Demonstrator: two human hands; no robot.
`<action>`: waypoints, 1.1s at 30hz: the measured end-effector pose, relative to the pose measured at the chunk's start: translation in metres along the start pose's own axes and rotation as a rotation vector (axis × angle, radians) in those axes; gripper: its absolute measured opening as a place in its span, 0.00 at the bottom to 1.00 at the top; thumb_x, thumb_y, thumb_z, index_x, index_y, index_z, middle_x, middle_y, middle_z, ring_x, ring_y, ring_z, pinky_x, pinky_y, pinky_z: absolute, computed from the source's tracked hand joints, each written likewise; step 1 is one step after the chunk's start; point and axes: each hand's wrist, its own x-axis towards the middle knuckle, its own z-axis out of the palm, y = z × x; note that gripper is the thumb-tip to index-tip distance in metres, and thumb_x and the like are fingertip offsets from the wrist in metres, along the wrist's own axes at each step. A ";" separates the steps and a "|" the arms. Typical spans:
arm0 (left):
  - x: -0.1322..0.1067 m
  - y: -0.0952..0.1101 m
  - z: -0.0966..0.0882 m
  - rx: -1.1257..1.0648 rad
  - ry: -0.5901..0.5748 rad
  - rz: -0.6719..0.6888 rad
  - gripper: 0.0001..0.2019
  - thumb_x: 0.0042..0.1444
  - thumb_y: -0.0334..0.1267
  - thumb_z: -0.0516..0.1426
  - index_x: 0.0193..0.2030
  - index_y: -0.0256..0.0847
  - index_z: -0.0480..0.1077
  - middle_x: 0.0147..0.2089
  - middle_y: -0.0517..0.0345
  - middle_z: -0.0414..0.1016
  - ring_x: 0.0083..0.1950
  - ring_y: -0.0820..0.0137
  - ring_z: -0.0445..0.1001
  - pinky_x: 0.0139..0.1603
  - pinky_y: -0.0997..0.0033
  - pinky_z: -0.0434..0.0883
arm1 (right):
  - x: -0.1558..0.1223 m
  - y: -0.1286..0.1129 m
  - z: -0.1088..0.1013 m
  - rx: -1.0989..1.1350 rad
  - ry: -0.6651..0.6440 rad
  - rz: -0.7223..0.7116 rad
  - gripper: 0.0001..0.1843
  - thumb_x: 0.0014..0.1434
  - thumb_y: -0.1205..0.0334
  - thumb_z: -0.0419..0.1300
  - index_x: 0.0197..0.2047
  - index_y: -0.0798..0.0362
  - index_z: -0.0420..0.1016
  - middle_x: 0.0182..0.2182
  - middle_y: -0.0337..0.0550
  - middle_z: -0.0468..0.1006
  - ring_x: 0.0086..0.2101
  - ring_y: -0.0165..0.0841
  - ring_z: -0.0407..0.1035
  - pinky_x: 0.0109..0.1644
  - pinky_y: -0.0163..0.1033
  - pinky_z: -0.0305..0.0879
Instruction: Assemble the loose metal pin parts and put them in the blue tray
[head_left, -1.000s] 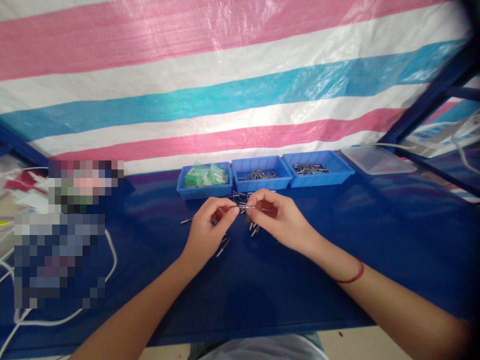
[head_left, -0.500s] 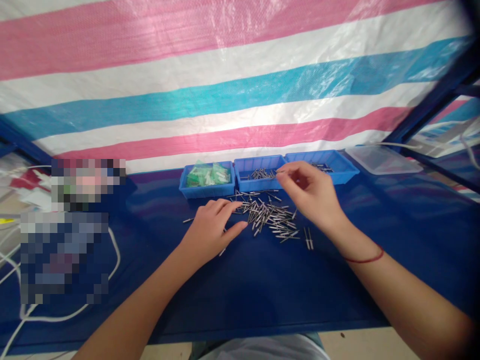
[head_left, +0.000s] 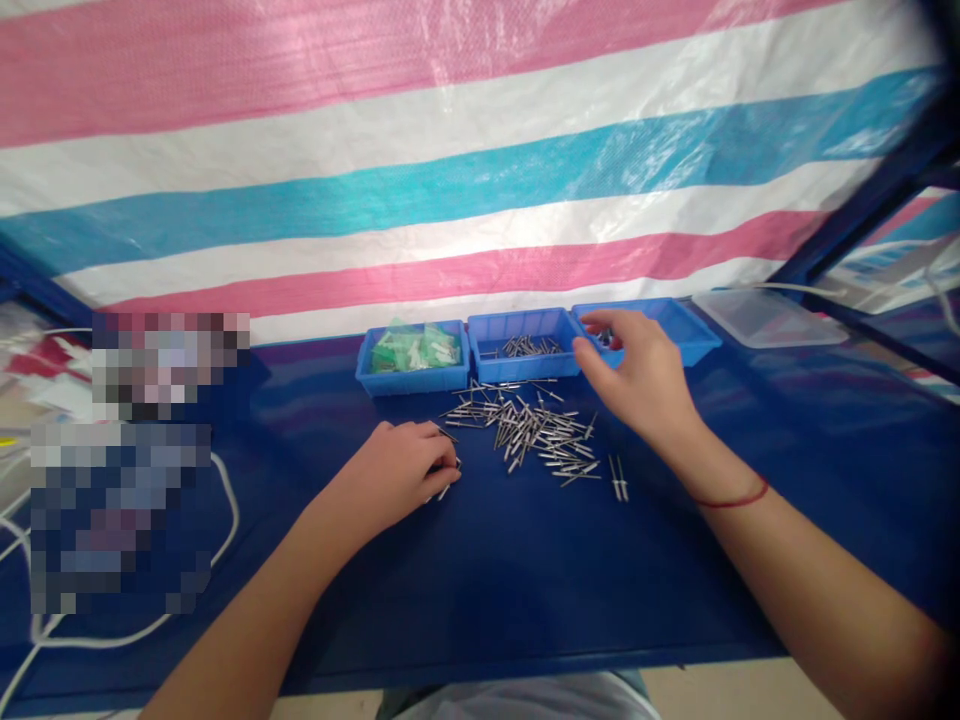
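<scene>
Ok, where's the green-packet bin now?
In the head view, the green-packet bin stands left of centre, beside the middle bin, beyond the left hand.

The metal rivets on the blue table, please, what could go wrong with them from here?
Two rivets lie apart from the pile, so they might be overlooked. The left hand partly covers another rivet, which could be nudged aside unseen. Both the middle box and the right box hold metal pieces, so these could get mixed.
</scene>
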 end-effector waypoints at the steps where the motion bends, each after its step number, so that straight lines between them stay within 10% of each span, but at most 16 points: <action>1: 0.001 0.001 0.001 0.013 0.003 -0.002 0.09 0.60 0.40 0.54 0.36 0.41 0.74 0.39 0.56 0.75 0.40 0.68 0.73 0.37 0.71 0.61 | -0.002 -0.007 0.001 0.028 -0.025 -0.023 0.13 0.57 0.61 0.56 0.45 0.53 0.72 0.37 0.48 0.77 0.36 0.41 0.69 0.44 0.47 0.63; 17: 0.006 0.017 0.013 0.147 0.053 0.008 0.12 0.65 0.38 0.46 0.39 0.37 0.69 0.40 0.51 0.72 0.40 0.64 0.71 0.39 0.66 0.64 | -0.026 -0.059 0.004 0.298 -0.380 -0.184 0.07 0.60 0.64 0.55 0.34 0.52 0.74 0.34 0.45 0.78 0.36 0.38 0.68 0.44 0.45 0.62; 33: 0.014 0.033 0.030 -1.100 0.406 -0.225 0.10 0.61 0.43 0.52 0.37 0.38 0.66 0.29 0.61 0.71 0.30 0.74 0.72 0.35 0.74 0.67 | -0.037 -0.079 0.007 1.066 -0.604 0.270 0.10 0.57 0.55 0.61 0.36 0.53 0.74 0.31 0.41 0.77 0.31 0.31 0.70 0.34 0.36 0.65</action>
